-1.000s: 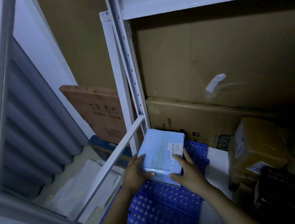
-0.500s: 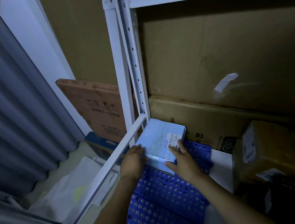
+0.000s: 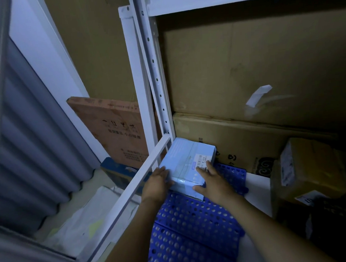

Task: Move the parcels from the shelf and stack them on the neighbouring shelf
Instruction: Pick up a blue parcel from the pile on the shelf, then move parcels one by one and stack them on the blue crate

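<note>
A light blue parcel [image 3: 186,163] with a white barcode label lies flat on a blue perforated mat [image 3: 190,227], in the back left corner of the white shelf [image 3: 257,194]. My left hand [image 3: 157,184] presses against its near left edge. My right hand [image 3: 212,180] lies on its near right corner, fingers spread over the label. Both hands hold the parcel. A brown taped parcel [image 3: 308,170] sits at the right of the same shelf, with a dark package [image 3: 330,223] in front of it.
Large cardboard boxes [image 3: 254,71] fill the back of the shelf behind the parcel. A white upright post [image 3: 151,72] and a slanted rail [image 3: 134,184] border the left side. Beyond them stand a leaning brown carton [image 3: 116,129], a blue box [image 3: 118,172] and white sheets [image 3: 83,224] on the floor.
The blue parcel has gone from raised above the mat to lying on it, pushed further back towards the corner. Both hands moved forward with it.
</note>
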